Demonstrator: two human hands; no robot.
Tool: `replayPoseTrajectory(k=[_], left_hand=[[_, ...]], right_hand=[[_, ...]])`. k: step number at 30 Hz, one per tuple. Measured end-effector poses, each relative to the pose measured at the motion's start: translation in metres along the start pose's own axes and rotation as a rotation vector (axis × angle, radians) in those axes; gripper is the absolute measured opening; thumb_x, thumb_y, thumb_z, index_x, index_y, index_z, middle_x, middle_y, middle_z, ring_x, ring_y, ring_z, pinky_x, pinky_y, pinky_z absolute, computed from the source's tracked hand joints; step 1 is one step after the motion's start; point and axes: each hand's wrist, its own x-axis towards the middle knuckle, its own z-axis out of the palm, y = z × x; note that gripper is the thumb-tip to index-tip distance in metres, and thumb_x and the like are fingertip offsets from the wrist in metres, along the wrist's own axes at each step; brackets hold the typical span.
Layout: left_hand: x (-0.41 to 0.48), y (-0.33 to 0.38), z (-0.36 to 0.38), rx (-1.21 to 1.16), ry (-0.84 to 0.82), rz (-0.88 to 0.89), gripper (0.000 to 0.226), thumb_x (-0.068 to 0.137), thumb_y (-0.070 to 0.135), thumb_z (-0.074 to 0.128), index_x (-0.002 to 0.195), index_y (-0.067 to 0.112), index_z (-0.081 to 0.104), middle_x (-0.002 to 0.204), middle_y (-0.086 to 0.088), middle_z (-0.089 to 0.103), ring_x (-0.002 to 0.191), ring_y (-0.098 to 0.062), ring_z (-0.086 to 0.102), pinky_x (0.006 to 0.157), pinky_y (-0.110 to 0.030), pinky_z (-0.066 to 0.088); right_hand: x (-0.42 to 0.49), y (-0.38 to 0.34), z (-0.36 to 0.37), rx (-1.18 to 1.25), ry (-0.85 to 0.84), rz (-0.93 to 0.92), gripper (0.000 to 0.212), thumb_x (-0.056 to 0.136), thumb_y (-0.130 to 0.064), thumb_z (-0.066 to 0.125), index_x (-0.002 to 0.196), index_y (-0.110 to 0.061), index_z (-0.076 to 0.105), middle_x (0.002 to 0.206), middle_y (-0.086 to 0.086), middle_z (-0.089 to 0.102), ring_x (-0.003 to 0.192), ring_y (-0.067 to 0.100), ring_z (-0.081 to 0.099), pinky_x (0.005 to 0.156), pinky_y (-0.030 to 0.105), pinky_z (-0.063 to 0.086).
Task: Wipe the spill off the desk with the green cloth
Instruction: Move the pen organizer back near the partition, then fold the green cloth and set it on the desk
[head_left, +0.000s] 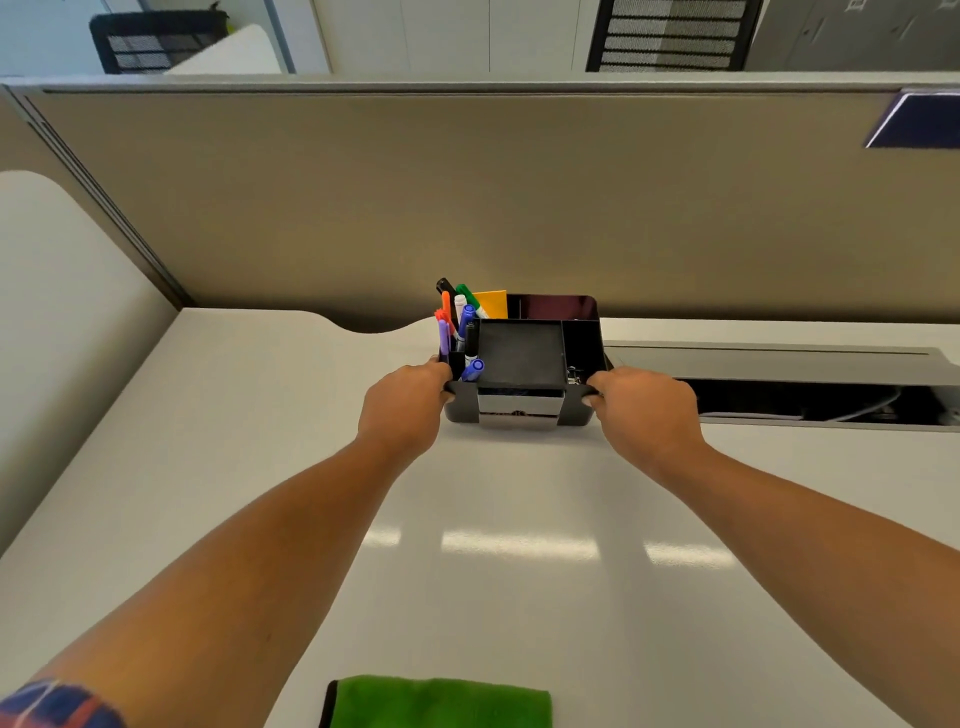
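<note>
The green cloth (440, 702) lies folded at the near edge of the white desk (519, 597), between my forearms. A black desk organiser (522, 358) with several coloured markers in its left compartment stands at the back of the desk. My left hand (402, 402) grips its left side and my right hand (644, 408) grips its right side. No spill shows on the desk surface in this view.
A beige partition wall (467, 208) rises right behind the organiser. To the right, a cable trough (810, 400) in the desk stands open with its lid raised. A neighbouring desk surface (62, 312) sits beyond the partition on the left.
</note>
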Motion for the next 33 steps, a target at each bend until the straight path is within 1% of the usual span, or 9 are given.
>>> replayPoseTrajectory(k=[6, 9, 11, 14, 18, 22, 26, 29, 33], left_hand=[[-0.002, 0.0, 0.008, 0.035, 0.015, -0.06, 0.027, 0.093, 0.03, 0.057, 0.12, 0.024, 0.059, 0.103, -0.002, 0.069, 0.071, -0.018, 0.058, 0.055, -0.025, 0.043], [-0.016, 0.001, 0.005, 0.003, 0.036, -0.135, 0.052, 0.093, 0.028, 0.058, 0.142, 0.033, 0.04, 0.142, -0.001, 0.051, 0.107, -0.025, 0.063, 0.072, -0.033, 0.055], [-0.045, 0.001, 0.004, -0.11, 0.058, -0.243, 0.067, 0.091, 0.035, 0.06, 0.148, 0.034, 0.025, 0.143, -0.001, 0.05, 0.11, -0.024, 0.062, 0.076, -0.033, 0.054], [-0.124, 0.002, 0.012, -0.384, 0.049, -0.337, 0.075, 0.086, 0.046, 0.062, 0.148, 0.034, 0.023, 0.137, 0.004, 0.056, 0.113, -0.02, 0.059, 0.084, -0.028, 0.048], [-0.257, 0.011, 0.023, -0.491, -0.025, -0.258, 0.063, 0.086, 0.05, 0.057, 0.144, 0.04, 0.032, 0.143, 0.028, 0.034, 0.13, 0.0, 0.04, 0.097, -0.016, 0.033], [-0.367, 0.026, 0.025, -0.482, -0.074, -0.118, 0.052, 0.086, 0.046, 0.058, 0.134, 0.031, 0.046, 0.141, 0.017, 0.046, 0.131, -0.001, 0.039, 0.102, -0.025, 0.037], [-0.423, 0.038, 0.033, -0.433, -0.11, 0.054, 0.05, 0.086, 0.046, 0.062, 0.129, 0.02, 0.055, 0.142, 0.007, 0.05, 0.137, -0.012, 0.037, 0.105, -0.03, 0.038], [-0.437, 0.036, 0.04, -0.35, -0.191, 0.092, 0.061, 0.085, 0.057, 0.056, 0.133, 0.02, 0.051, 0.148, 0.003, 0.043, 0.141, -0.016, 0.03, 0.107, -0.034, 0.036], [-0.445, 0.03, 0.048, -0.267, -0.258, 0.166, 0.072, 0.082, 0.065, 0.053, 0.139, 0.021, 0.043, 0.155, 0.0, 0.03, 0.145, -0.019, 0.018, 0.111, -0.036, 0.027]], right_hand=[[-0.001, 0.001, 0.002, 0.087, -0.005, 0.041, 0.025, 0.1, -0.038, 0.054, 0.116, -0.026, 0.067, 0.097, -0.001, 0.072, 0.081, 0.023, 0.068, 0.058, 0.027, 0.04], [-0.021, -0.002, -0.006, 0.309, 0.048, 0.186, 0.05, 0.094, -0.036, 0.064, 0.141, -0.034, 0.047, 0.099, -0.011, 0.07, 0.081, 0.021, 0.068, 0.061, 0.029, 0.045], [-0.051, -0.011, -0.014, 0.529, 0.106, 0.303, 0.06, 0.092, -0.035, 0.065, 0.144, -0.039, 0.036, 0.099, -0.022, 0.061, 0.075, 0.011, 0.066, 0.062, 0.029, 0.049], [-0.123, -0.034, -0.011, 0.814, 0.103, 0.454, 0.046, 0.09, -0.032, 0.068, 0.131, -0.039, 0.049, 0.1, -0.026, 0.066, 0.073, -0.002, 0.066, 0.068, 0.03, 0.055], [-0.239, -0.065, -0.003, 1.079, -0.07, 0.65, 0.031, 0.089, -0.017, 0.071, 0.109, -0.039, 0.062, 0.092, -0.023, 0.074, 0.076, 0.001, 0.072, 0.074, 0.029, 0.057], [-0.334, -0.095, -0.014, 1.209, -0.26, 0.811, 0.027, 0.09, -0.009, 0.07, 0.103, -0.033, 0.067, 0.09, -0.009, 0.078, 0.075, 0.016, 0.076, 0.074, 0.031, 0.058], [-0.385, -0.122, -0.025, 1.116, -0.525, 0.855, 0.026, 0.087, -0.011, 0.072, 0.106, -0.028, 0.068, 0.087, -0.013, 0.077, 0.081, 0.014, 0.074, 0.084, 0.037, 0.055], [-0.394, -0.142, -0.032, 1.059, -0.581, 0.848, 0.023, 0.084, -0.017, 0.075, 0.102, -0.028, 0.068, 0.081, -0.017, 0.077, 0.077, 0.003, 0.071, 0.079, 0.028, 0.053], [-0.389, -0.167, -0.036, 1.179, -0.582, 0.939, 0.015, 0.085, -0.02, 0.077, 0.097, -0.023, 0.071, 0.083, -0.01, 0.079, 0.079, 0.004, 0.073, 0.08, 0.031, 0.056]])
